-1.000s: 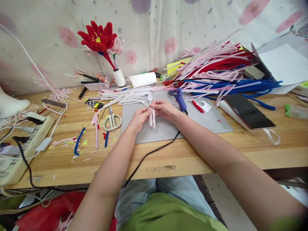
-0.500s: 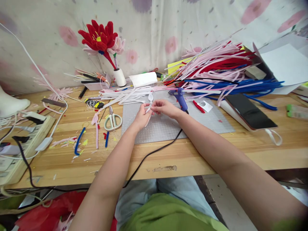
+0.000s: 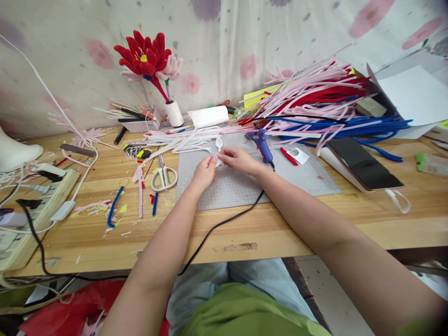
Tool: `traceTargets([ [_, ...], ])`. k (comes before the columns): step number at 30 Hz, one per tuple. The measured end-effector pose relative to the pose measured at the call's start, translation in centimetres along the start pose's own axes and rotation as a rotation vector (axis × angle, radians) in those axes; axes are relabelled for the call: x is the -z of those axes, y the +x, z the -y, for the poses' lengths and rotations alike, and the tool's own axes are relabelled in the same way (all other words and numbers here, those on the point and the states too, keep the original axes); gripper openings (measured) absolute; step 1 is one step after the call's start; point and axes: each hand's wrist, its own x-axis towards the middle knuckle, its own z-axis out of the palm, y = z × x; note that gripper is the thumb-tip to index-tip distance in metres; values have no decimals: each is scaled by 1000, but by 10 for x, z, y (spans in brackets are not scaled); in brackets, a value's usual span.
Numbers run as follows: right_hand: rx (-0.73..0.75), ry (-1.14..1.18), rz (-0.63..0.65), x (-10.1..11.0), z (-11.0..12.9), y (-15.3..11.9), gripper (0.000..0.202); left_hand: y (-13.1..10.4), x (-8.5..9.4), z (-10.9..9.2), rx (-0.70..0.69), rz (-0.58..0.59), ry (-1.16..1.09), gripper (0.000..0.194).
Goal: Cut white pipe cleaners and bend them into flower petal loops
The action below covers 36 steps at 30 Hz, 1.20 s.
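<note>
Above the grey cutting mat (image 3: pixel 231 189) my left hand (image 3: pixel 204 173) and my right hand (image 3: pixel 239 160) meet, fingertips almost touching. Both are closed in a pinch on a small white pipe cleaner piece (image 3: pixel 219 162), mostly covered by the fingers. Just beyond them on the mat lies a white petal-shaped piece (image 3: pixel 219 143). A purple glue gun (image 3: pixel 262 143) rests to the right of my right hand. Scissors with pale handles (image 3: pixel 164 177) lie left of my left hand, and a bundle of white pipe cleaners (image 3: pixel 191 140) is behind it.
A red flower (image 3: pixel 145 56) stands in a white spool (image 3: pixel 174 113) at the back. Pink, red and blue pipe cleaners pile up (image 3: pixel 315 98) at back right, near a phone (image 3: pixel 366 163). A black cord (image 3: pixel 227 218) crosses the front; a power strip (image 3: pixel 45 210) sits left.
My fingers have shifted slightly on the white piece; my left hand has turned, and less of the piece shows below it. The other things stay in place.
</note>
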Motion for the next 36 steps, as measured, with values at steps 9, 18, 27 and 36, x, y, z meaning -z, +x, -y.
traceTargets([
  [9,96,-373,-145,-2,1,-2,22,2,5,6,-94,35,123,18],
  [18,114,-411,-151,-3,-2,-2,22,-4,0,-8,160,82,-20,25],
  [27,105,-158,5,7,-7,1,28,-2,8,-10,114,-30,-29,11],
  [36,104,-137,115,10,-8,1,31,-8,15,-19,237,122,-8,14],
])
